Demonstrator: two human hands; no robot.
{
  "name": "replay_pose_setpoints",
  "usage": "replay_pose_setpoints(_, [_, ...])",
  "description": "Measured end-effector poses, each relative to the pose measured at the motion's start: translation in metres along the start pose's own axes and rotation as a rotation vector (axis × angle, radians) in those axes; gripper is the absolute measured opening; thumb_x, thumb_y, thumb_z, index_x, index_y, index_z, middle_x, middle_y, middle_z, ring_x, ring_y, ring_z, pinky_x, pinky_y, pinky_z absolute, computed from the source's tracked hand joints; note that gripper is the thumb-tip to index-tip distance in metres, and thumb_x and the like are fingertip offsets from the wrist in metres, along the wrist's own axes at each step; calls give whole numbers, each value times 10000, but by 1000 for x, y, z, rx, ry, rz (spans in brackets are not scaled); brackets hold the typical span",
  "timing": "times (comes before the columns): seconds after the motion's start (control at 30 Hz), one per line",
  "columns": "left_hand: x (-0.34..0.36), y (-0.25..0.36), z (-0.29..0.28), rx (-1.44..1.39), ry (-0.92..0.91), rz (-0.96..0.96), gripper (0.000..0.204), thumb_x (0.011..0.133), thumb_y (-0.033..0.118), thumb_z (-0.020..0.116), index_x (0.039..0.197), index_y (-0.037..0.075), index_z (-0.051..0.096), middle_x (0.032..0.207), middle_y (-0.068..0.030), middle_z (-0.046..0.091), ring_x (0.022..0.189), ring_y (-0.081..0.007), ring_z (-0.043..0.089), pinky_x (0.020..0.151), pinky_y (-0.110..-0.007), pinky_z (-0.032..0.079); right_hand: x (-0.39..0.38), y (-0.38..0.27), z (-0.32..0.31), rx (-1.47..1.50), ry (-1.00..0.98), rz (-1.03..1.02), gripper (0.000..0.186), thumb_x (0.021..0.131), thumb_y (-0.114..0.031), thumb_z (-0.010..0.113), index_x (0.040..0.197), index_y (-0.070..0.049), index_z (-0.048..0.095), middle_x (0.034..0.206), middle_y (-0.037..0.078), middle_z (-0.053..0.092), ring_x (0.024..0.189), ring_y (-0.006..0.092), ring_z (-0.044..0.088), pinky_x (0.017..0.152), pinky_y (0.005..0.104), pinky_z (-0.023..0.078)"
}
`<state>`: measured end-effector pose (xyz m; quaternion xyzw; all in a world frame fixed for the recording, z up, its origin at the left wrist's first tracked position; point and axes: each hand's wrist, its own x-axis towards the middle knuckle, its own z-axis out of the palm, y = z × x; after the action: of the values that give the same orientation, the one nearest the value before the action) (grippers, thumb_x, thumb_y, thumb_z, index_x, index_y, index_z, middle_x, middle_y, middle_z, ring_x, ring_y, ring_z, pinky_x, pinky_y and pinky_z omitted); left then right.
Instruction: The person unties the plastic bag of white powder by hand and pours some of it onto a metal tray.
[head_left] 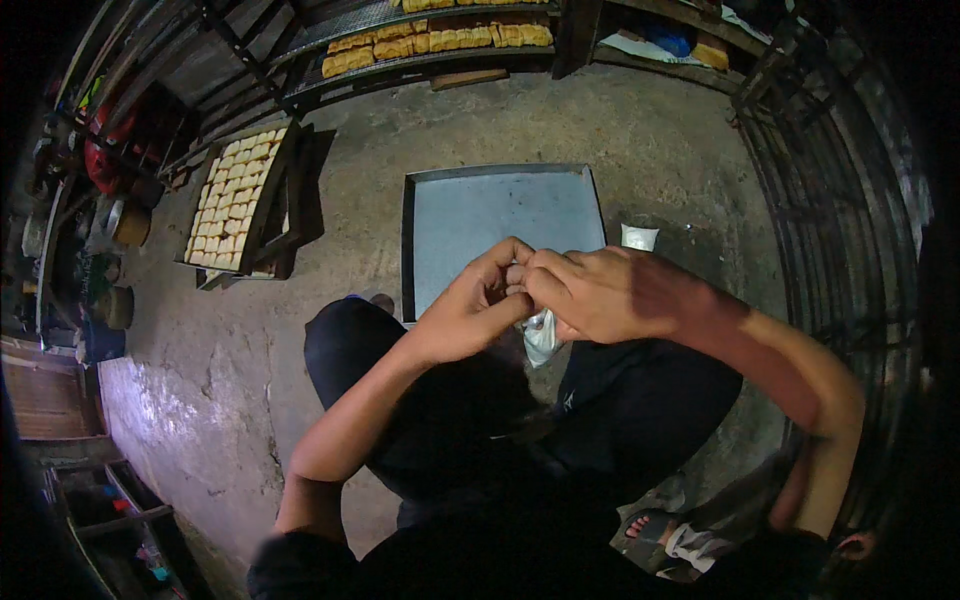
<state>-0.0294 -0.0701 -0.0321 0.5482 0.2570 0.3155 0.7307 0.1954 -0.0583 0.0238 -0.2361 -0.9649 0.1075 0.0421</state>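
My left hand (468, 309) and my right hand (598, 292) meet in front of my knees, fingers closed together at the top of a small plastic bag (541, 338). The bag hangs below the fingers, with something whitish inside; its upper end is hidden by my hands. Just beyond them lies a shallow metal tray (500, 210) on the floor, its bottom a pale blue-grey. A second white bag (639, 237) stands beside the tray's right edge, near my right wrist.
To the left, a tray of pale dough pieces (236, 195) rests tilted on a stand. Racks with browned bread loaves (430, 43) line the back. A dark slatted rack (830, 220) runs along the right. A sandalled foot (650, 525) shows at lower right on the concrete floor (350, 240).
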Motion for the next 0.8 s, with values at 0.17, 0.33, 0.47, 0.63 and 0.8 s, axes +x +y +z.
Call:
replay_pose_setpoints(0.17, [1,8,2,284,150,27,149,973,102,625,1018,-26,686,880,-2,668,801,-49,569,684,-248,464,1,4,-4,-64,72,-52,355,860,-191,747,1056,-18,506,969,138,551,724,294,720,617,399,605])
replay_pose_setpoints(0.33, [8,-7,0,118,187,-58,197,984,140,621,1016,-14,740,840,26,673,758,-30,543,657,-246,452,1,10,5,14,87,-19,356,850,-173,753,1043,-12,500,961,138,540,709,324,711,633,409,604])
replay_pose_setpoints(0.47, [8,-31,5,-82,228,-118,206,996,136,610,993,-18,746,828,41,665,743,-21,536,654,-233,438,-4,9,19,186,113,40,320,866,-152,722,1048,-19,495,964,158,560,710,373,698,636,442,589])
replay_pose_setpoints(0.63, [9,-35,14,-192,255,-91,207,996,112,608,937,-34,741,812,49,654,722,-16,518,637,-221,410,-5,6,26,241,110,141,301,869,-131,703,1052,-28,488,943,188,597,743,411,697,632,487,566])
replay_pose_setpoints(0.8, [9,-40,15,-100,264,-124,206,1001,102,598,931,-25,744,774,56,629,705,-14,504,625,-221,402,-7,5,27,294,63,179,303,877,-129,695,1063,-25,481,936,199,600,758,431,691,640,508,557])
